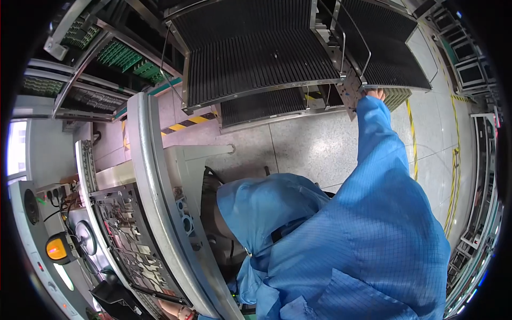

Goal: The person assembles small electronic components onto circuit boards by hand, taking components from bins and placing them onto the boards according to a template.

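The floor (314,144) of pale speckled tile takes up the middle, with yellow lines running down its right side. Far across it stands a rack (261,58) of black slotted panels in a metal frame, tilted toward the camera, with a second panel set (392,50) to its right. Far left, shelves (114,58) hold rows of green boards.

A blue coat (346,234) fills the near right; its right sleeve (373,138) stretches far out to the rack.

On the left a grey curved rail (154,202) sweeps from far to near. Just left of it lies a dark fixture tray (130,240) with metal parts on it. Left of that, near the edge, sit a round dial (85,237) and an orange lamp (56,249).

The right hand (376,94) shows only as a bit of skin past the cuff, touching the rack's metal frame at its lower right corner, between the two panel sets. Whether the fingers clasp the frame or just press on it cannot be told.

The left hand (178,310) is at the near edge, at the tray's near end, beside the rail. Only part of it shows, and its grip cannot be told.
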### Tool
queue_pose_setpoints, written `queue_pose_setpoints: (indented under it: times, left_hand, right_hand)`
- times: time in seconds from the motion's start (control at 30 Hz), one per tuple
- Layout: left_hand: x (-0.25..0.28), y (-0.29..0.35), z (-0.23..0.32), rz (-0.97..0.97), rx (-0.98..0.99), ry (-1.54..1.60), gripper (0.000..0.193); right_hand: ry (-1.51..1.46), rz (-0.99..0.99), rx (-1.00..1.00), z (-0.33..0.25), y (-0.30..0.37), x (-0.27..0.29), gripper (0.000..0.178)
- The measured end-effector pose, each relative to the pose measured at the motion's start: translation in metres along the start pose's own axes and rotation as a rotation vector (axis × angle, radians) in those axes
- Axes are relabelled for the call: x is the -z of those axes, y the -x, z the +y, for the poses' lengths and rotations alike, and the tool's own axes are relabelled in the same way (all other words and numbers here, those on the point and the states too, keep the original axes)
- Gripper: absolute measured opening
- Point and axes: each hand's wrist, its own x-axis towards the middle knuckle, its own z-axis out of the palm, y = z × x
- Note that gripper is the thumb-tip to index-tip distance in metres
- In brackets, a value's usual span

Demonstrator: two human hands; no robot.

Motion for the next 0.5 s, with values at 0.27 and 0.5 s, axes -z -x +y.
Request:
queue_pose_setpoints:
  times: [0.27,0.5]
  left_hand:
    - [0.042,-0.021,0.005,-0.193,0.043,0.01,0.042]
    - [-0.025,0.055,0.041,0.061,0.074,0.172,0.043]
  right_hand:
    - [-0.687,-0.44,-0.151,0.049,0.033,0.086,0.028]
    - [-0.692,-0.496,0.148,0.112,0.018,0.14,0.028]
